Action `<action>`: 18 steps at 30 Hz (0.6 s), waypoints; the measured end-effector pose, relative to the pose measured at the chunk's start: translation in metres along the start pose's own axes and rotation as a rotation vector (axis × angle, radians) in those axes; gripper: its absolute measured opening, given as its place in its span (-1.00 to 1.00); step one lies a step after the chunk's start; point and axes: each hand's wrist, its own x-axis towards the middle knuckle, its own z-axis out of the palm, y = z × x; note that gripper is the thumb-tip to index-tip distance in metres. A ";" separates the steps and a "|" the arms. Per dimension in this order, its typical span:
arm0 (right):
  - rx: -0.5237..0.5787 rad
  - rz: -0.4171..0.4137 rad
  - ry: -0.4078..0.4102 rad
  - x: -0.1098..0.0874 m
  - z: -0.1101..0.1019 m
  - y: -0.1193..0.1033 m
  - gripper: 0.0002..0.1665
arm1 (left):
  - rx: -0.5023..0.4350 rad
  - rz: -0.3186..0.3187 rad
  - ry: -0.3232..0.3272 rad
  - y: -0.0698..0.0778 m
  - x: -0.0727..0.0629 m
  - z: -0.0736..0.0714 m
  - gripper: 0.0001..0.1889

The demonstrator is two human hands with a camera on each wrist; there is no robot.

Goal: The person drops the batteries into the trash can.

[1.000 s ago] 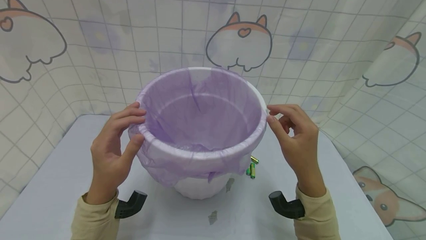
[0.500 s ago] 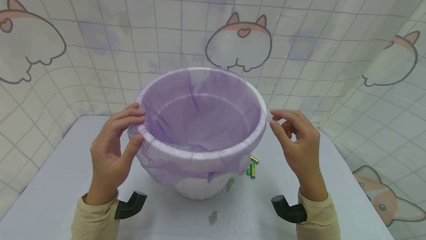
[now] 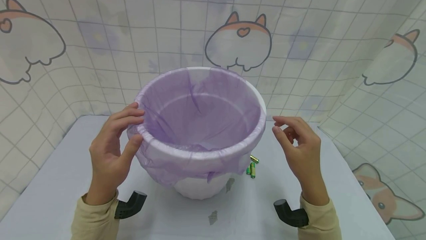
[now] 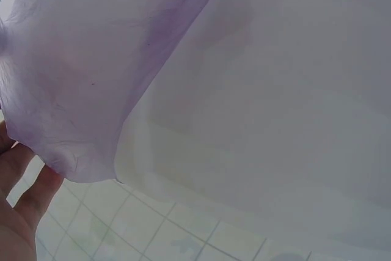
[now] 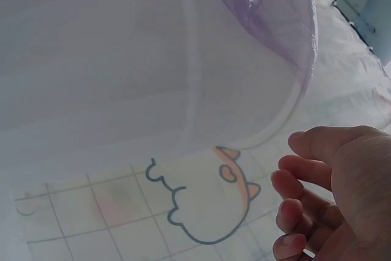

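Observation:
A white trash can point(image 3: 201, 188) stands upright on the table, lined with a thin purple trash bag point(image 3: 199, 162) folded over its rim. At the back and right, some white rim shows bare of the bag. My left hand point(image 3: 111, 151) rests on the left side of the bagged rim, thumb and fingers spread apart. In the left wrist view, its fingers point(image 4: 40, 194) touch the outside of the bag. My right hand point(image 3: 299, 147) is in the air just right of the rim, apart from it, fingers loosely bent and holding nothing.
Several small green batteries point(image 3: 253, 169) lie on the white table point(image 3: 259, 214), right of the trash can. Two grey patches mark the tabletop near the can's base. A checked curtain point(image 3: 166, 29) with dog drawings hangs behind and at both sides.
My right hand has let go of the rim's right side and moved slightly right and down. My left hand and the trash can have hardly moved.

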 end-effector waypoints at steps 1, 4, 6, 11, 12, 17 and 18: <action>0.000 0.006 -0.001 -0.001 0.000 0.001 -0.67 | 0.002 -0.001 0.000 0.000 0.000 0.000 -0.68; -0.016 0.001 0.000 -0.004 0.000 0.005 -0.66 | 0.004 -0.002 0.000 0.000 0.000 0.000 -0.68; -0.026 0.000 0.000 -0.006 0.001 0.008 -0.66 | 0.005 -0.003 0.000 0.000 0.000 0.000 -0.68; -0.073 -0.004 -0.003 -0.013 0.001 0.016 -0.66 | 0.003 -0.005 0.001 0.000 0.000 0.000 -0.68; -0.083 -0.004 -0.004 -0.014 0.001 0.017 -0.65 | 0.002 -0.005 0.001 0.000 0.000 0.000 -0.68; -0.111 0.009 -0.010 -0.018 0.001 0.022 -0.65 | -0.012 -0.003 0.005 0.001 0.000 0.000 -0.69; -0.111 0.011 -0.010 -0.019 0.001 0.022 -0.64 | -0.013 -0.002 0.006 0.001 0.000 0.000 -0.69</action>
